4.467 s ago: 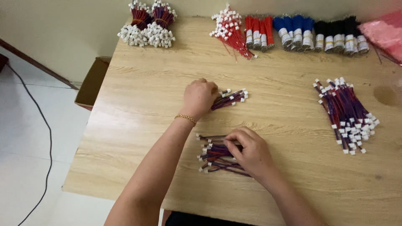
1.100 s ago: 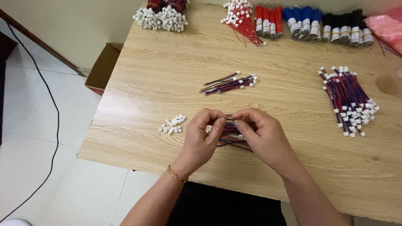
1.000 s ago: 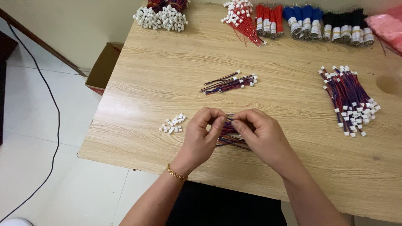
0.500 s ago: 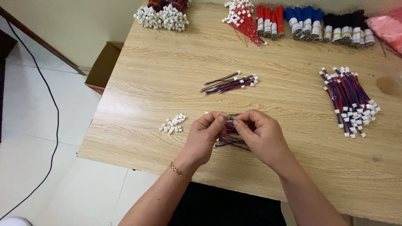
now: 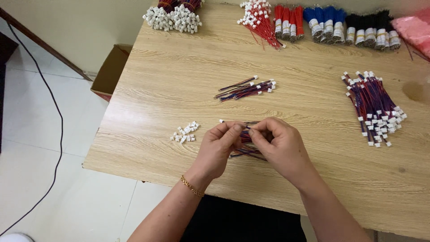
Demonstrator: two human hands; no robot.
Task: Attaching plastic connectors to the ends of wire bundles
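Note:
My left hand point(image 5: 218, 149) and my right hand point(image 5: 278, 145) meet over a small heap of red-and-blue wires point(image 5: 245, 150) near the table's front edge. Both pinch the same thin wire lead point(image 5: 244, 130) between thumb and forefinger, fingertips almost touching. A single white connector point(image 5: 221, 121) lies just left of the left fingertips. A little pile of loose white connectors point(image 5: 185, 132) sits to the left of my left hand. Beyond my hands lies a small bundle of finished wires with white plugs point(image 5: 247, 88).
A large pile of plugged red-and-blue wires point(image 5: 373, 107) lies at the right. Along the far edge are bundles of white connectors point(image 5: 172, 15), red wires point(image 5: 273, 22), blue wires point(image 5: 324, 22) and black wires point(image 5: 371, 27). A cardboard box point(image 5: 112, 71) and a black cable point(image 5: 56, 130) are on the floor at left.
Earlier my left hand reached out to the far bundle; it has come back. Both hands now work close together on one wire, shifting slightly upward over the heap.

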